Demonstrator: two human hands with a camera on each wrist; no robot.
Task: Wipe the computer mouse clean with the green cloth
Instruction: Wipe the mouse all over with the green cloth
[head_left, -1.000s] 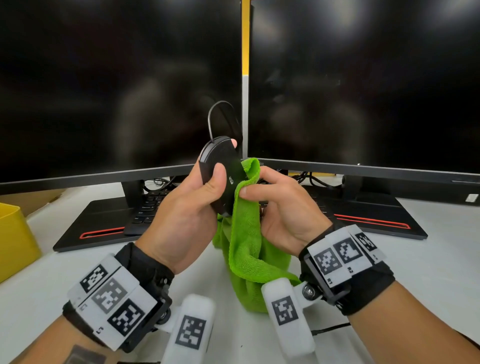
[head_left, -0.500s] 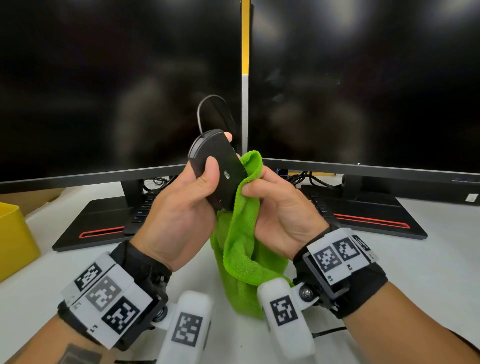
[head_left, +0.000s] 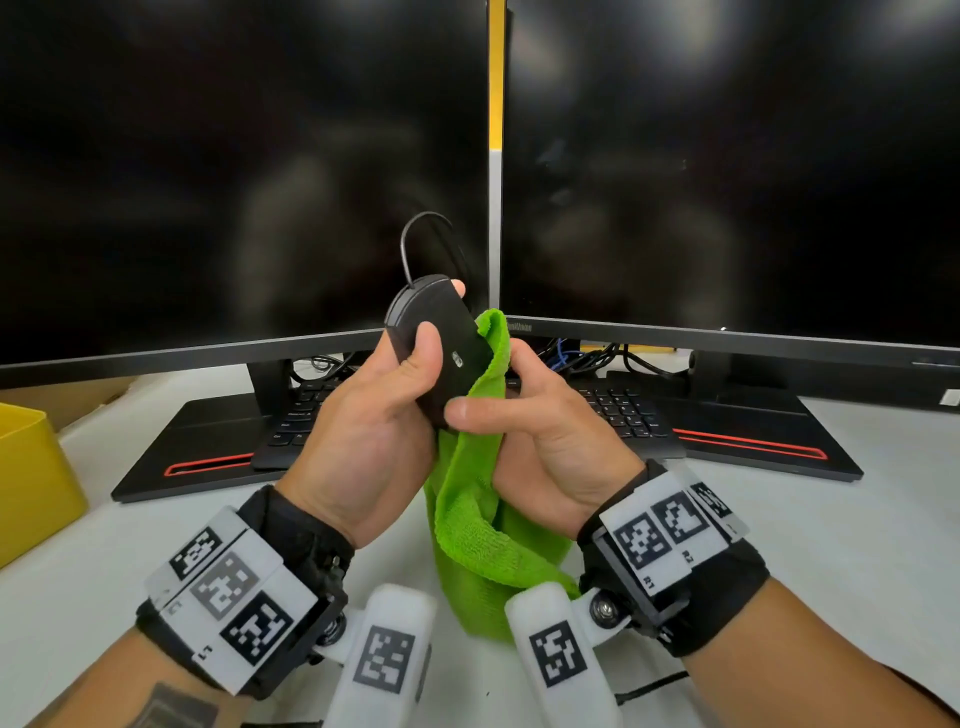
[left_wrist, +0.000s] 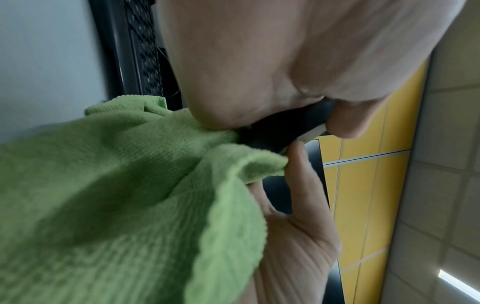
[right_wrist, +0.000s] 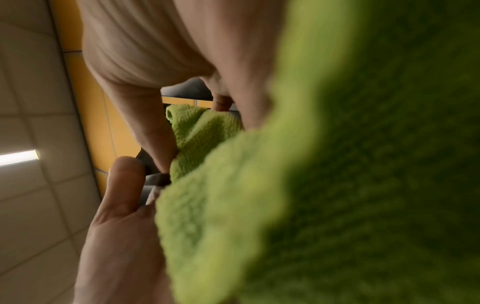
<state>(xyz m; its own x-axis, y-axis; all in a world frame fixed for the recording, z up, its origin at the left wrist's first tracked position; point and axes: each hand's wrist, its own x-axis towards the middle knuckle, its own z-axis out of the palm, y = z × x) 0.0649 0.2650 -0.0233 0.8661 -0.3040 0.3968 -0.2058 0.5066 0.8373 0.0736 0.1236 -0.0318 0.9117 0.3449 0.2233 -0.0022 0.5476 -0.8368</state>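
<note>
A: Two dark monitors (head_left: 244, 171) stand side by side at the back of your white desk (head_left: 857, 530), with a black keyboard (head_left: 618, 415) under their lower edges and a yellow bin (head_left: 31, 478) at your far left. Where is the mouse?

B: You hold the mouse (head_left: 441, 348) up off the desk, in front of the gap between the screens. It is tilted, flat underside toward you, and its cable (head_left: 415, 244) loops upward from the top end.

A: And how does your left hand (head_left: 363, 431) grip it?

B: Your thumb lies across the underside and a fingertip shows over the far top edge, so the fingers are wrapped round the body. In the left wrist view the black mouse (left_wrist: 283, 127) sits wedged between palm and fingers.

A: What about the cloth?

B: The green cloth (head_left: 478, 530) is gathered in your right hand (head_left: 556, 441). Its upper fold lies against the right edge of the mouse, and the rest hangs down between your wrists toward the desk. Your right thumb is pressed over the cloth at the lower end of the mouse.

A: Does the right wrist view add anything?

B: Mostly blurred green cloth (right_wrist: 363, 185) fills it; the thumb (right_wrist: 124, 185) is near a small dark sliver of the mouse.
</note>
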